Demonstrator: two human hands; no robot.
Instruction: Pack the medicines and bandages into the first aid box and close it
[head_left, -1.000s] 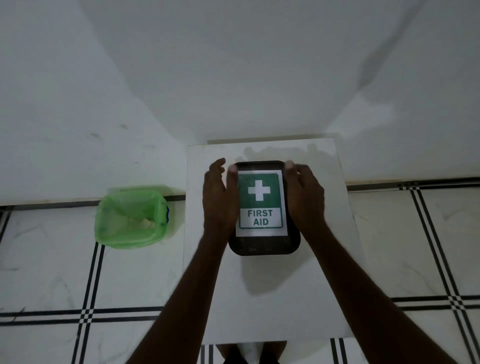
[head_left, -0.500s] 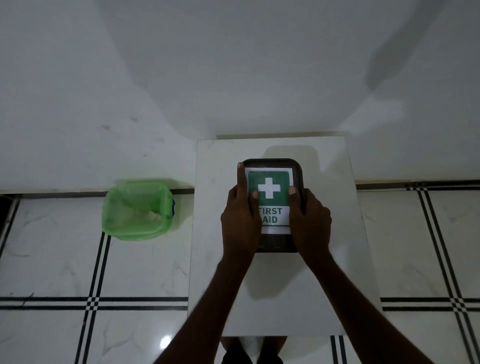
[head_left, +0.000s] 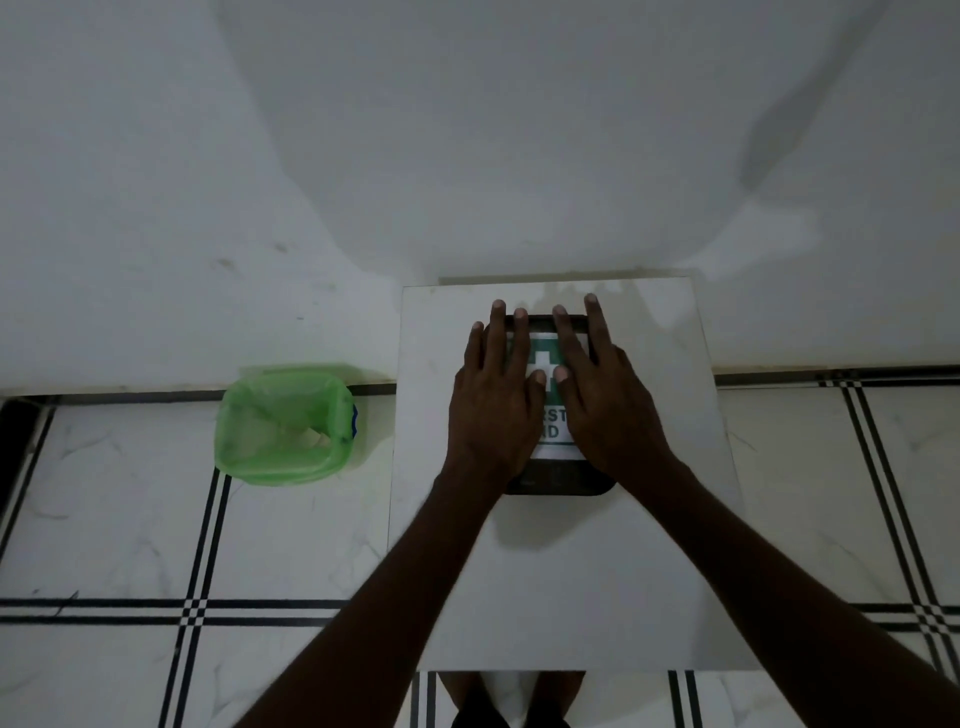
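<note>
The first aid box (head_left: 550, 480) is dark with a green and white cross label, and its lid is down. It lies on a small white table (head_left: 561, 582). My left hand (head_left: 496, 400) lies flat on the left half of the lid, fingers spread and reaching past the far edge. My right hand (head_left: 605, 395) lies flat on the right half in the same way. Both palms cover most of the label. No medicines or bandages are in sight.
A bin lined with a green bag (head_left: 285, 423) stands on the tiled floor left of the table. A white wall rises just behind the table. My feet (head_left: 511, 701) show below the table's near edge.
My hands moved from gripping the box's sides to the lower lid, then slid forward to lie flat across the whole lid. The box stays in place.
</note>
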